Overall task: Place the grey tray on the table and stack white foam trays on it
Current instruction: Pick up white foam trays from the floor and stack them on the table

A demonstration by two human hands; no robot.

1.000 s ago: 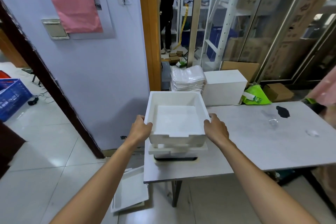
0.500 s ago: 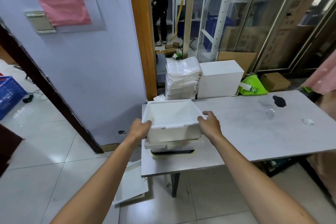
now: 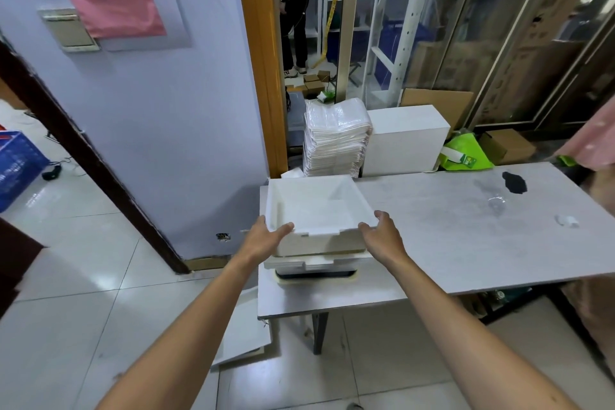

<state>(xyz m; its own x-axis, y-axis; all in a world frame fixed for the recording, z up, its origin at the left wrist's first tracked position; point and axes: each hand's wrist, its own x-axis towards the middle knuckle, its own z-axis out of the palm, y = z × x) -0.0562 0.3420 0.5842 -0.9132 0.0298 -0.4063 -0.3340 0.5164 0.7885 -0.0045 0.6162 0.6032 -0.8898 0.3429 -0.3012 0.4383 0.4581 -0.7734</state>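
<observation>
My left hand (image 3: pixel 266 236) and right hand (image 3: pixel 382 238) clamped the near corners of the top foam tray (image 3: pixel 316 206). It sat stacked over the grey tray (image 3: pixel 316 275), at the table's (image 3: pixel 466 243) left end.

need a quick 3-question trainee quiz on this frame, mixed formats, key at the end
1. True or false: the left hand and the right hand both grip the top white foam tray.
2. What lies at the bottom of the stack? A) grey tray B) metal pan C) wooden board
3. Fill in: the stack stands at the table's ____ end, by the person's own sides.
Key: 1 true; 2 A; 3 left.
</observation>
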